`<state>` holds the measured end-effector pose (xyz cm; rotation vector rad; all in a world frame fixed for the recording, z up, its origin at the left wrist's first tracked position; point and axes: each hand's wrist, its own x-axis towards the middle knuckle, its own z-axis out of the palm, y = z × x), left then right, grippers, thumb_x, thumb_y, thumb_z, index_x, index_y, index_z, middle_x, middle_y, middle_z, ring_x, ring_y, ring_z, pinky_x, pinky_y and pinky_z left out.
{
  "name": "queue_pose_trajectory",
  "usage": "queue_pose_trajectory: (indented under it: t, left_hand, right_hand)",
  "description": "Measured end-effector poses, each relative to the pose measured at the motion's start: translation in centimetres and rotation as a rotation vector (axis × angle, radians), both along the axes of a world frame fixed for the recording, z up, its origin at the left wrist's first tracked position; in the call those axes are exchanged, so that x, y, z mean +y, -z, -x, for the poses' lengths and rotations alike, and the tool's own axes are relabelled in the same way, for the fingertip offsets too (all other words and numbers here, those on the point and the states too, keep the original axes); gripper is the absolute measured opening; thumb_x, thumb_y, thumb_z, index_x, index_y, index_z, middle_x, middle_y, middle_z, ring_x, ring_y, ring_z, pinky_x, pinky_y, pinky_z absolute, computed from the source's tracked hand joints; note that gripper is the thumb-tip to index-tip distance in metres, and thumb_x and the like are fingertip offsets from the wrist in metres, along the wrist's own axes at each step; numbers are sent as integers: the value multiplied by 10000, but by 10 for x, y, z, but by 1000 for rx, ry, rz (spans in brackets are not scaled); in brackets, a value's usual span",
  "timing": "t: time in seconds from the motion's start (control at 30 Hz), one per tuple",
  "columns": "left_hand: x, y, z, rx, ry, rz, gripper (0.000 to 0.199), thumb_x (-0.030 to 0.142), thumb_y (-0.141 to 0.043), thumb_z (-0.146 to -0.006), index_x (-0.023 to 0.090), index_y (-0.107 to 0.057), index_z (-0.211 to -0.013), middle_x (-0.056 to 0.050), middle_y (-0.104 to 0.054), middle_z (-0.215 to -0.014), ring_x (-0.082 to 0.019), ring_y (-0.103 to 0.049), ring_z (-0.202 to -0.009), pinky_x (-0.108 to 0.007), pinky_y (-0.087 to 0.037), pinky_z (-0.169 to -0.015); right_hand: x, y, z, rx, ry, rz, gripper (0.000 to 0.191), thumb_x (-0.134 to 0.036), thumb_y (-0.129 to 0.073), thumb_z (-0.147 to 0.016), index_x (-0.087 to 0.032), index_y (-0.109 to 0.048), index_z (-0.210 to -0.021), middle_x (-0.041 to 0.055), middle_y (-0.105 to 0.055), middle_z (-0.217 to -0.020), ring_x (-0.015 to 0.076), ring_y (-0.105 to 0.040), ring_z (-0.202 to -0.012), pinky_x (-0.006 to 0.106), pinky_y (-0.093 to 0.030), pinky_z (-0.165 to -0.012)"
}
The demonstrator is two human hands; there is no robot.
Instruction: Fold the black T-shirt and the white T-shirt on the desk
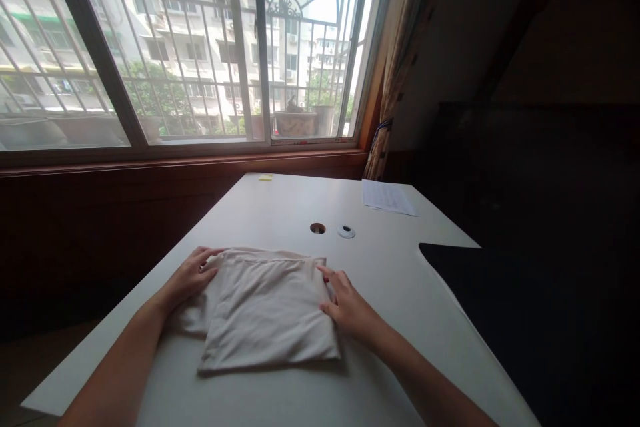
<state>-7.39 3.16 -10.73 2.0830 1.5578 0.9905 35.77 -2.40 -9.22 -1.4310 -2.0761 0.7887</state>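
A folded off-white cloth (273, 310), which looks like a soft garment, lies on the white table (395, 267) in front of me. Its top layer is squared off, and another part of it sticks out on the left. My left hand (193, 273) rests at the upper left edge of the cloth, fingertips on the fabric and thumb apart from the fingers. At the right edge, my right hand (345, 300) touches the cloth with index finger and thumb spread; its other fingers are bent and partly hidden.
Beyond the cloth are a round cable hole (318, 229) and a white ring-shaped cover (346, 231). Printed papers (389, 197) lie at the far right, and a yellow sticky note (265, 178) at the far edge. A black mat (480, 307) covers the right side. A barred window (200, 47) stands behind.
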Motion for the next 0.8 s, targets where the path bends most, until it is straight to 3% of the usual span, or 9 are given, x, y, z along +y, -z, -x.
queue_pose_trajectory:
  t: [0.13,0.23,0.33,0.43,0.57,0.67,0.8]
  left_hand:
    - [-13,-14,-9,-54,116,196,441,438,-688,-837,275,-698,-1247,-27,-637,-990,-176,-568,-706,-277,-496,-654]
    - [-18,-19,-20,-115,202,315,352,464,-659,-878,244,-734,-1143,-27,-656,-898,-211,-600,-770,-283,-476,-673]
    - [-17,-20,-32,-112,227,299,333,496,-647,-901,243,-743,-1095,-32,-673,-896,-238,-616,-835,-303,-476,-732]
    - [-14,-18,-38,-70,228,234,326,504,-627,-923,241,-743,-1078,-40,-682,-903,-240,-619,-834,-304,-472,-725]
    - [-11,-16,-42,-24,220,111,305,481,-597,-954,221,-743,-1014,-49,-674,-903,-211,-608,-764,-289,-456,-665]
    - [-12,-18,-56,-16,233,8,286,455,-578,-978,215,-734,-979,-45,-654,-866,-190,-590,-725,-282,-446,-638]
    - [-13,-24,-94,49,311,-56,269,433,-561,-994,225,-729,-971,-50,-669,-847,-193,-591,-727,-300,-463,-667]
  right_hand:
    - [20,0,-40,-100,65,-19,729,-82,-574,-841,-266,-394,-1523,90,-514,-1246,191,-627,-959,339,-512,-929]
    - [39,-2,-77,-319,250,-227,640,-38,-525,-855,-237,-489,-1462,122,-541,-1230,239,-616,-1028,372,-493,-964]
    - [45,-9,-99,-491,360,-451,516,-35,-526,-863,-200,-596,-1348,160,-562,-1266,309,-573,-1107,448,-465,-1003]
    - [33,-16,-98,-476,231,-497,315,-85,-554,-891,-199,-664,-1163,123,-612,-1158,300,-572,-1086,452,-475,-989]
    - [-1,-20,-88,-358,-10,-448,138,-119,-539,-942,-212,-641,-938,61,-621,-981,237,-604,-958,392,-500,-897]
    - [-32,-17,-91,-264,-134,-383,110,-126,-566,-942,-217,-619,-908,38,-610,-938,208,-612,-905,347,-508,-827]
    - [-68,-10,-102,-187,-227,-273,124,-120,-634,-897,-229,-640,-956,34,-627,-989,190,-631,-927,314,-529,-831]
